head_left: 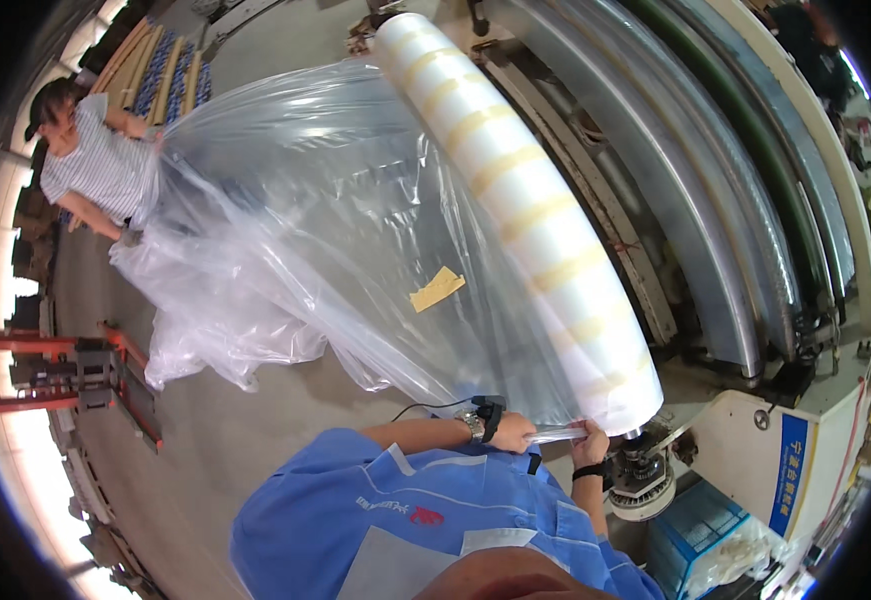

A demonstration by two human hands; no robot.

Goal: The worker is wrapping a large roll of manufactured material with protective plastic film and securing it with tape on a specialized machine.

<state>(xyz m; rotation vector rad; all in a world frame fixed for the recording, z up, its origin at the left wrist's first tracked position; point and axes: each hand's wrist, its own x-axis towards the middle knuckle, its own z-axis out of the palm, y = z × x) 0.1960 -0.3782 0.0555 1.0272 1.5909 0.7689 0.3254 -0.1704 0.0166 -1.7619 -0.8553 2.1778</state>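
Blue shirt cloth [405, 515] is closest, on the person whose two arms reach to the near end of a big white roll [525, 200]. The left hand [512, 432], with a shiny watch [474, 427] on its wrist, is closed on the bunched edge of a clear plastic sheet [325, 190]. The right hand [588, 443], with a black band [588, 471] on its wrist, pinches the same edge right by the roll's near end. Low down and right of that end is a blue crate [690, 522]. The sheet spreads out to the left of the roll, and a yellow patch [437, 289] shows on it. Right of the roll, long shiny rollers [675, 190] run beside it. Well left of the roll are an orange frame [30, 344] and another person [105, 165] in a stripy shirt, who holds the sheet's far side. Long tubes [163, 75] lie past that person.
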